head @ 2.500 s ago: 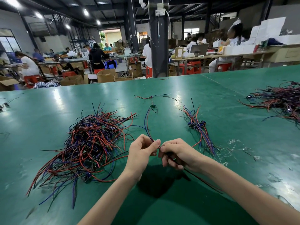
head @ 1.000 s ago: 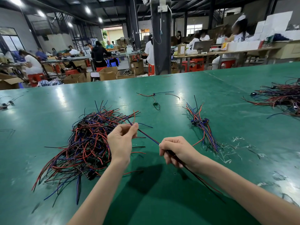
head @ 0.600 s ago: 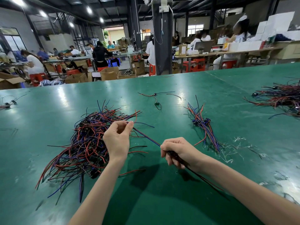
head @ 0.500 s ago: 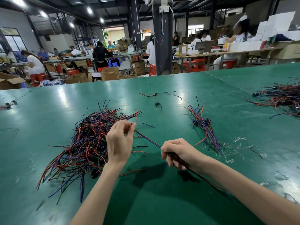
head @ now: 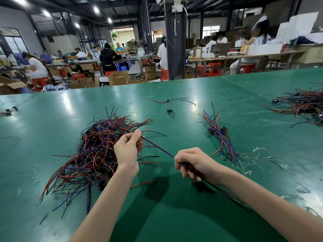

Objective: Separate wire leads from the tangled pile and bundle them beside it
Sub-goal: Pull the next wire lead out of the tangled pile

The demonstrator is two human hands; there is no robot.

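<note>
One wire lead [head: 157,147], with blue and red strands, stretches in a straight line between the two hands, above the counter [head: 174,220] and at the right edge of the tangled pile [head: 90,154]. The left hand [head: 128,151] pinches the lead's far end between thumb and fingertips, directly over the pile. The right hand [head: 192,161] is curled round the near part, and dark strands trail from under it toward the near right. How many leads this fist encloses cannot be told.

The step in hand appears to be extraction: one lead is being drawn free of the tangle. The sorted bundle [head: 220,137] lies to the right of the pile and well apart from it, with its connectors grouped together. The next move probably calls for checking that no neighbouring wire is snagged, then carrying the lead rightward and laying it parallel on that bundle. A stray lead [head: 168,103] lies beyond, plastic scraps [head: 258,154] lie near the bundle, and a second heap [head: 304,103] sits at the far right.
</note>
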